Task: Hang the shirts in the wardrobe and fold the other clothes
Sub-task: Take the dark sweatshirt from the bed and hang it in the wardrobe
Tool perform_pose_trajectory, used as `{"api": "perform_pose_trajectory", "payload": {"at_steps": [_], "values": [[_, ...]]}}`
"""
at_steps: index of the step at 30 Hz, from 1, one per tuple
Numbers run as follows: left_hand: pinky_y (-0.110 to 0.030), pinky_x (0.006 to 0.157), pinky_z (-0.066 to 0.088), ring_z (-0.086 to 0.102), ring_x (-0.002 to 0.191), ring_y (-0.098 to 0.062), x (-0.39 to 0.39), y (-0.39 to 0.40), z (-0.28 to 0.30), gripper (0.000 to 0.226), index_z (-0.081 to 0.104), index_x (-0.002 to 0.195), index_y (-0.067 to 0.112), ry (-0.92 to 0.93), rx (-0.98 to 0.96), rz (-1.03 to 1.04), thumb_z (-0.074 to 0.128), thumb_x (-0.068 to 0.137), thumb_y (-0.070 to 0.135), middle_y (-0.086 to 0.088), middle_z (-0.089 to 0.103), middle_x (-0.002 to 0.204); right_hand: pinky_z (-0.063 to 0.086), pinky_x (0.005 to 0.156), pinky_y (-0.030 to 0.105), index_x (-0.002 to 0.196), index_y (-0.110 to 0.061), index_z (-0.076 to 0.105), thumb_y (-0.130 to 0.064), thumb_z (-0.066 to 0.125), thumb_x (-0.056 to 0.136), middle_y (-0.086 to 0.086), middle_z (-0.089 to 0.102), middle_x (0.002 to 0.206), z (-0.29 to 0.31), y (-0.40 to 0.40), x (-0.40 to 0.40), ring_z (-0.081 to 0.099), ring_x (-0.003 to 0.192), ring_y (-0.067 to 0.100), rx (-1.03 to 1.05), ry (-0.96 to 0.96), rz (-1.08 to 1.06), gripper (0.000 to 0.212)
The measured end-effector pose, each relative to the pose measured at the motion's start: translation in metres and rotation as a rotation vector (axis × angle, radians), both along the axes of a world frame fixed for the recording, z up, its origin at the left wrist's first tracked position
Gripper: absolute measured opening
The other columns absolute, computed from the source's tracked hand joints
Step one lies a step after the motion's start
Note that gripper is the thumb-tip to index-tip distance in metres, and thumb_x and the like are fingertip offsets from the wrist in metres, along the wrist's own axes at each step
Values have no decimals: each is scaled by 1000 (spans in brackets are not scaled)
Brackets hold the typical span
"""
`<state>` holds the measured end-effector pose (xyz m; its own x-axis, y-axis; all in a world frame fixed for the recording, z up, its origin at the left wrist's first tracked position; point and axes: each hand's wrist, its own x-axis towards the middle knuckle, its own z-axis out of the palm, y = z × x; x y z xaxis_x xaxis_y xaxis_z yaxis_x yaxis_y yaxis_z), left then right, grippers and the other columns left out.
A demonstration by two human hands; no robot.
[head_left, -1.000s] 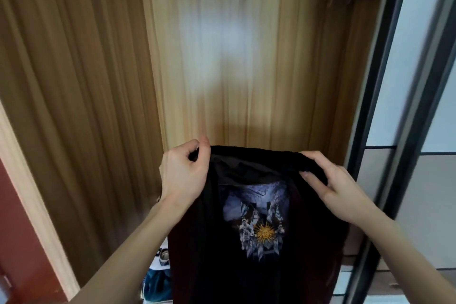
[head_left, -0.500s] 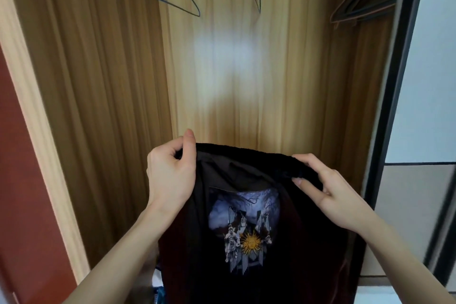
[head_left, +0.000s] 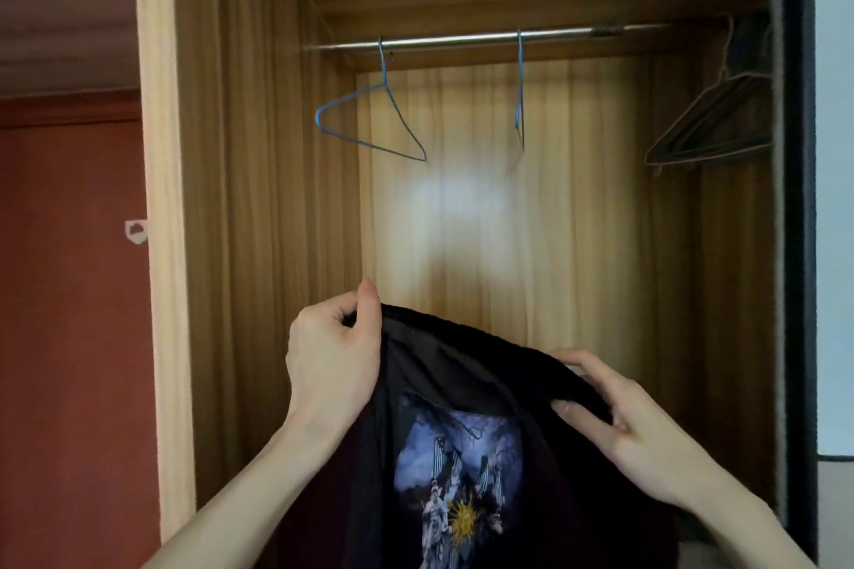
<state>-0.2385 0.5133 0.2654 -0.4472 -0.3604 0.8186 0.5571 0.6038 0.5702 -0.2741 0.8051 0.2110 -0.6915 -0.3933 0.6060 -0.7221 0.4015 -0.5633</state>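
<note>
The left hand (head_left: 330, 365) is pinching the top edge of the black shirt (head_left: 462, 467) between thumb and curled fingers; the right hand (head_left: 633, 430) is gripping the same edge lower down; the shirt is hanging below both, inside the open wardrobe (head_left: 259, 199), beneath the rail (head_left: 462, 39).

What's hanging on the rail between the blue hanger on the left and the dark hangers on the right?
In the head view, one more blue wire hanger, turned edge-on, hangs on the rail between the blue hanger and the dark hangers.
</note>
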Motion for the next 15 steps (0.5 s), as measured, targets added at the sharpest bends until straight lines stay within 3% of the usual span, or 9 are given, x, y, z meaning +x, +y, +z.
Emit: {"api": "perform_pose_trajectory", "payload": {"at_steps": [4, 7, 9, 12, 15], "values": [[-37, 56, 29, 25, 56, -20, -6, -5, 32, 59, 26, 59, 14, -22, -13, 55, 50, 105, 41, 6, 23, 52, 49, 98, 21, 136, -35, 51, -12, 63, 103, -19, 69, 124, 21, -14, -6, 65, 116, 4, -11, -19, 31, 43], [-36, 56, 32, 27, 52, -20, -12, -11, 50, 59, 26, 55, 16, -47, -10, 92, 49, 104, 40, 7, 26, 48, 54, 93, 22, 140, -41, 45, -9, 65, 100, -14, 73, 116, 37, -26, -13, 68, 108, 6, 64, -92, 93, 55], [-35, 55, 33, 29, 51, -20, -16, -16, 59, 59, 26, 54, 17, -53, -11, 141, 49, 103, 38, 7, 27, 47, 49, 91, 14, 141, -47, 41, -11, 69, 98, -14, 70, 108, 54, -32, -14, 65, 104, 7, 153, -98, 122, 63], [-35, 55, 36, 32, 50, -20, -21, -28, 65, 59, 28, 51, 18, -71, -8, 194, 49, 102, 37, 7, 29, 46, 36, 98, 9, 141, -52, 41, -34, 71, 97, -14, 63, 107, 86, -49, -12, 59, 106, 6, 209, -4, 114, 57], [-35, 57, 40, 35, 49, -22, -24, -40, 68, 60, 34, 46, 20, -94, -30, 194, 50, 101, 38, 7, 30, 44, 44, 93, 18, 128, -51, 57, -65, 61, 89, -13, 63, 111, 125, -81, -15, 60, 102, 6, 12, 80, 98, 42]]}}
